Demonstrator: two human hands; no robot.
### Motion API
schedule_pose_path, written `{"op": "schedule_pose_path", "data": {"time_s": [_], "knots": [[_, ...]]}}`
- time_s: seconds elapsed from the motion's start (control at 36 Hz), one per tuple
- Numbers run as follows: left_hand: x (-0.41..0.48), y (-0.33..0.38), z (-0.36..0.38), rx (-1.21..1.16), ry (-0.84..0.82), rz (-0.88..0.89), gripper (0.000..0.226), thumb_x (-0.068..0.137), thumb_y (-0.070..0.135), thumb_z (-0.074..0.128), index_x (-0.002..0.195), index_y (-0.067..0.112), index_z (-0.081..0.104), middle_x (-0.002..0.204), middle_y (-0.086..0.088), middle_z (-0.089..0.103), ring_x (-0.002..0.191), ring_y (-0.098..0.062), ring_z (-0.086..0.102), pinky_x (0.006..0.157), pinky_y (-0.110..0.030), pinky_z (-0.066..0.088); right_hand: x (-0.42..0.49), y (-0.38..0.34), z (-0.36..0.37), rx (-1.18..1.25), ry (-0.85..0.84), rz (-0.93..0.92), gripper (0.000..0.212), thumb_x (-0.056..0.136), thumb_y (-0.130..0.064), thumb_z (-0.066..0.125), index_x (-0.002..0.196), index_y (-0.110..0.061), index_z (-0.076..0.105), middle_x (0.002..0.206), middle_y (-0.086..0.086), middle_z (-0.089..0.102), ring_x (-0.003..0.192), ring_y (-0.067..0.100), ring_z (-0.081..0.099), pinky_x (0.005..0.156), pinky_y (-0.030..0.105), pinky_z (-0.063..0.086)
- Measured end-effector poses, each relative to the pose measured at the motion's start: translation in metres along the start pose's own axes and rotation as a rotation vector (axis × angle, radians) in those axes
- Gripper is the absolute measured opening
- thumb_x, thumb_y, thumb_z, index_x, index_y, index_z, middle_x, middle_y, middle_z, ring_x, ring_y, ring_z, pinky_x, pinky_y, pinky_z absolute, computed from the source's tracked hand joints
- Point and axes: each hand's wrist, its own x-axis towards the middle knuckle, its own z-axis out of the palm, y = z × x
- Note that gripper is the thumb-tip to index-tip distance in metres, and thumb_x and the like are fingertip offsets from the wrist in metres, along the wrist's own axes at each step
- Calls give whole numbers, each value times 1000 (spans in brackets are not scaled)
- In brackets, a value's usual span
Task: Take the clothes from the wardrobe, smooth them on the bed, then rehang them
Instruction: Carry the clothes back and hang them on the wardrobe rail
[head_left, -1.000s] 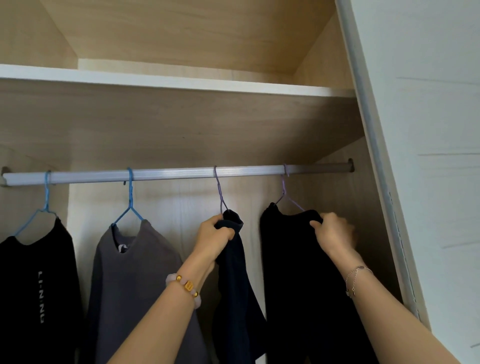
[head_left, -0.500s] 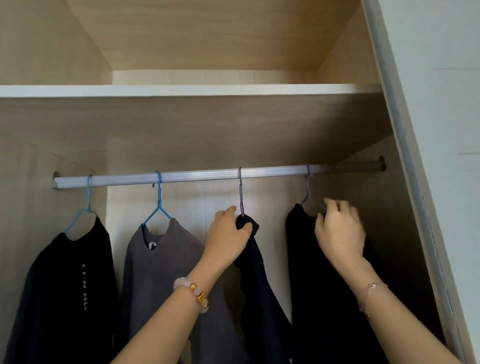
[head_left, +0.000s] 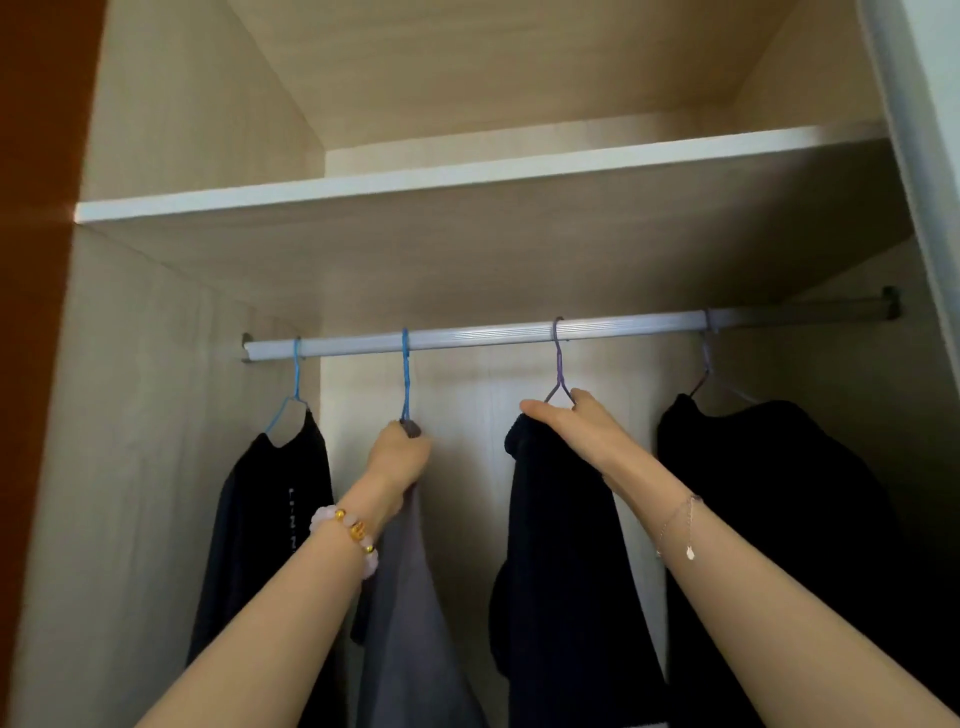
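Hands are both up under the wardrobe rail (head_left: 493, 332). The left hand (head_left: 397, 457) is clenched round the neck of the grey top (head_left: 410, 597), just below its blue hanger (head_left: 405, 374). The right hand (head_left: 571, 431) grips the top of the navy garment (head_left: 561, 545) at its purple hanger (head_left: 559, 369). Both garments hang on the rail, between a lettered black top (head_left: 275, 519) and a plain black top (head_left: 769, 519).

Soft daylight, shadowed under the shelf (head_left: 467, 176), slightly blurred, edges warped.
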Motion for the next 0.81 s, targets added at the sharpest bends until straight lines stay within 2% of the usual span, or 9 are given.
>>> {"op": "schedule_pose_path", "data": {"time_s": [0.08, 0.17, 0.22, 0.33, 0.42, 0.47, 0.56, 0.69, 0.81], "knots": [[4, -10, -6, -81, -16, -11, 25, 98, 17, 42, 87, 0, 57, 72, -13, 54, 70, -24, 54, 59, -26, 37, -3, -8, 4, -78, -35, 10, 59, 84, -27, 61, 135, -6, 40, 96, 3, 55, 91, 19, 53, 84, 30, 46], [5, -14, -8, -113, -31, 20, 22, 96, 8, 43, 90, -2, 62, 79, -18, 60, 74, -25, 57, 64, -30, 42, -6, -12, 3, -141, -78, 62, 54, 85, -11, 55, 136, 1, 41, 126, 14, 56, 102, 28, 55, 80, 26, 41], [5, -16, -8, -124, -49, 34, 19, 94, 2, 44, 90, 2, 62, 81, -16, 61, 76, -25, 58, 66, -31, 45, -6, -12, 4, -159, -63, 67, 55, 85, -7, 52, 137, 0, 39, 133, 17, 51, 95, 26, 53, 78, 25, 40], [8, -18, -6, -126, -92, 41, 25, 88, -5, 43, 85, 12, 61, 88, -16, 65, 82, -32, 64, 76, -40, 54, 0, -10, 13, -118, -22, 78, 47, 90, -25, 49, 131, -5, 41, 116, 9, 50, 86, 14, 46, 84, 28, 41], [8, -18, -4, -132, -131, 72, 23, 90, -4, 42, 95, 7, 62, 83, -13, 62, 76, -26, 59, 60, -27, 46, 9, -8, 23, -139, 3, 73, 66, 86, -42, 54, 138, -6, 36, 125, 9, 47, 102, 20, 49, 84, 29, 39], [7, -18, -2, -146, -161, 101, 22, 92, -2, 41, 96, 5, 61, 82, -12, 61, 75, -23, 57, 55, -24, 39, 13, -7, 31, -196, 12, 73, 74, 84, -43, 60, 140, -4, 32, 129, 10, 44, 111, 24, 48, 84, 27, 39], [7, -19, -1, -160, -203, 116, 27, 90, -5, 38, 102, 4, 62, 89, -13, 62, 81, -23, 58, 61, -26, 42, 15, -5, 38, -228, 32, 107, 64, 79, -31, 64, 130, -3, 40, 126, 13, 43, 99, 23, 53, 76, 28, 46], [8, -21, -6, -147, -252, 132, 38, 87, -6, 39, 115, 6, 62, 109, -16, 66, 101, -33, 63, 89, -40, 54, 17, -3, 36, -197, 113, 104, 44, 77, -16, 53, 118, -1, 47, 112, 16, 54, 85, 25, 57, 59, 25, 43], [9, -25, -8, -218, -267, 118, 40, 87, -7, 40, 117, 9, 61, 109, -15, 66, 99, -33, 64, 85, -42, 55, 16, 0, 28, -230, 181, 64, 21, 84, -9, 44, 105, -12, 48, 102, 12, 53, 72, 18, 51, 55, 24, 38]]}}
